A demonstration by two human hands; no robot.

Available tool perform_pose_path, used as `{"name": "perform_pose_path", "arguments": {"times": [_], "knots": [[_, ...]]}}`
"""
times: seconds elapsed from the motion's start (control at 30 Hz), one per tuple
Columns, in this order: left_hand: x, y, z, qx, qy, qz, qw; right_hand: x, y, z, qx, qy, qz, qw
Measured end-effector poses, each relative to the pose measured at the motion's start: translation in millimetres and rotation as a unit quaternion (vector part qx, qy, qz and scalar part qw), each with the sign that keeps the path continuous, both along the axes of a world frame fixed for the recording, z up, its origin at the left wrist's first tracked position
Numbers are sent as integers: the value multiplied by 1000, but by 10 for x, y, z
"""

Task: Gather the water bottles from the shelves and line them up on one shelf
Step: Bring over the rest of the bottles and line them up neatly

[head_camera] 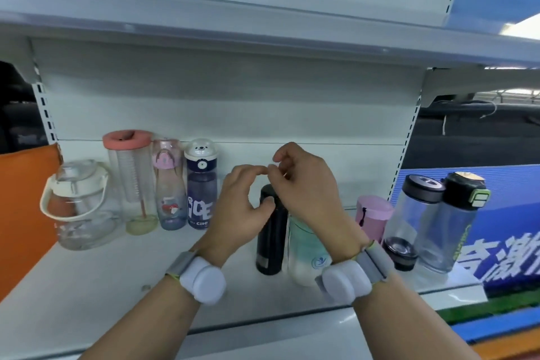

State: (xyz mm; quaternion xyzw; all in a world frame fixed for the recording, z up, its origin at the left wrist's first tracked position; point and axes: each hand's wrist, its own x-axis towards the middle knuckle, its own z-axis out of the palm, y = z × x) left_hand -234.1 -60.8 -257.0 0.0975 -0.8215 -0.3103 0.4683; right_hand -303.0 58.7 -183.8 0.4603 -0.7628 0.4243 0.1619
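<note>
Several water bottles stand on the white shelf (102,286). From the left: a clear jug with a cream handle (79,207), a tall clear bottle with a pink lid (131,181), a small pink bottle (170,187), and a navy bottle with a bear lid (201,187). A black flask (271,240) and a teal bottle (306,248) stand in the middle. My left hand (239,207) arches beside the flask's top, thumb touching it. My right hand (304,184) hovers over both, fingers loosely curled, hiding the teal bottle's top. A pink cup (372,213) and two clear dark-lidded bottles (409,213) (455,222) stand right.
An upper shelf (263,32) overhangs the bottles. An orange panel (23,213) borders the shelf on the left and a blue printed banner (511,213) on the right. Bare shelf surface lies in front of the left-hand bottles.
</note>
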Motion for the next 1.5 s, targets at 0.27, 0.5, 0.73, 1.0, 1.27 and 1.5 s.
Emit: {"name": "perform_pose_path", "arguments": {"times": [0.27, 0.5, 0.73, 1.0, 1.27, 1.5], "knots": [[-31, 184, -110, 81, -174, -85, 978, -508, 209, -79, 520, -20, 18, 853], [-80, 158, -256, 138, -153, -24, 978, -584, 182, -224, 512, 19, 30, 859], [82, -19, -253, 185, -192, 22, 964, -666, 161, -283, 441, 3, 14, 897], [478, -266, -171, 241, -168, 46, 955, -604, 56, -317, 411, 16, 0, 911], [927, -537, -106, 268, -154, 103, 945, -54, -473, -400, 353, 56, 83, 930], [1444, -817, -96, 306, -72, 161, 936, 502, -1142, -531, 305, 48, 171, 936]]}}
